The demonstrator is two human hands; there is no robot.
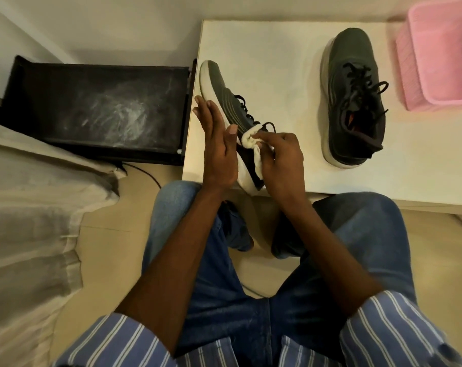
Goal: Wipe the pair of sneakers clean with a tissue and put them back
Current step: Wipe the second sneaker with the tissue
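Head view: 1 sneaker being wiped at the table's near edge.
The left hand [219, 149], fingers straight, braces the tilted near sneaker [224, 102]; the right hand [280, 160] pinches a wadded tissue [249, 140] against it. The second sneaker [353, 99] stands apart on the white table [264, 62].

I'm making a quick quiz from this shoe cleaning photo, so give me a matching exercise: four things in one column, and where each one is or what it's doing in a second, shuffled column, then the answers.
Column one:
1. tissue
2. left hand
3. second sneaker
4. pink basket

Column two:
A. stands alone on the table, laces loose
B. bunched in the right hand, against the near sneaker
C. at the table's far right edge
D. fingers straight, flat against the near sneaker's sole side

Pairs: 1-B, 2-D, 3-A, 4-C
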